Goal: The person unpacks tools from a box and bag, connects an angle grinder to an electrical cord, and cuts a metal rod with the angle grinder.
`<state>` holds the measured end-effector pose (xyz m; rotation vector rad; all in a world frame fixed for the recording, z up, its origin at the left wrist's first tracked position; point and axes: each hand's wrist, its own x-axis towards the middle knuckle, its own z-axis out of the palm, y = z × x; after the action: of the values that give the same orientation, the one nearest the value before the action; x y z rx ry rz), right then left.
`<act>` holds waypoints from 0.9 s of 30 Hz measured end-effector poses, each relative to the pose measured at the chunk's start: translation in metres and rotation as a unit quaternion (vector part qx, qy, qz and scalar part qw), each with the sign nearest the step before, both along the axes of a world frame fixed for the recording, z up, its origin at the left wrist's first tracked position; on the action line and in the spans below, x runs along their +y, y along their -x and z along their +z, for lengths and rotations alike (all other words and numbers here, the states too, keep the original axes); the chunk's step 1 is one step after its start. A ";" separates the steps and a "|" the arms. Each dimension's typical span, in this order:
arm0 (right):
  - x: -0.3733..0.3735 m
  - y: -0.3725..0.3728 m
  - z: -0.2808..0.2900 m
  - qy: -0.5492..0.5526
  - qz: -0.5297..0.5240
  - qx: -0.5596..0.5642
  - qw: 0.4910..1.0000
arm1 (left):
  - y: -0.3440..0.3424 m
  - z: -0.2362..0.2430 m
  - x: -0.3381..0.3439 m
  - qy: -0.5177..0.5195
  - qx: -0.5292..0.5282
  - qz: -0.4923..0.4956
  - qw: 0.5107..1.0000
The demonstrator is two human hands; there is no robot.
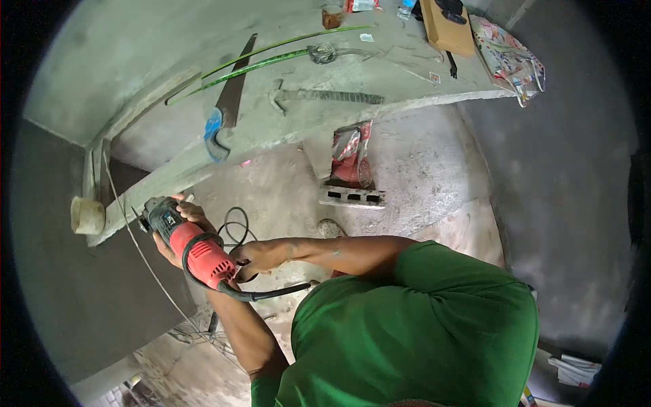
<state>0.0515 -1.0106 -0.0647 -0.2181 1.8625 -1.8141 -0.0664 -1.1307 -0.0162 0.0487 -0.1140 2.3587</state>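
Observation:
My left hand [193,216] is wrapped around the dark front end of a red and black angle grinder [203,256], its fingers showing on both sides of the body. The grinder is tilted, its head toward the upper left. Against its rear end, my right hand [252,259] is closed, with the black power cord [274,296] running around and under it; the fingertips are partly hidden. The cord loops over the red casing and trails right across my green shirt. The disc end is mostly hidden by the tool's head.
A concrete ledge [420,102] curves ahead, bearing a handsaw [230,102], a claw hammer [325,96], green strips [258,64] and a cardboard box [447,27]. A hollow block [352,197] stands below it. A white pipe end [88,216] and a hanging wire [146,261] are at the left.

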 end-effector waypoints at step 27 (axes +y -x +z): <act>0.310 -0.214 -0.062 -0.137 -0.547 -0.091 0.821 | 0.216 -0.067 0.312 0.545 0.247 0.017 0.801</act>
<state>0.2655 -0.7007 -0.1266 1.3470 2.2400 -2.0091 -0.2821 -0.8186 -0.0832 0.0986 1.4853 2.0215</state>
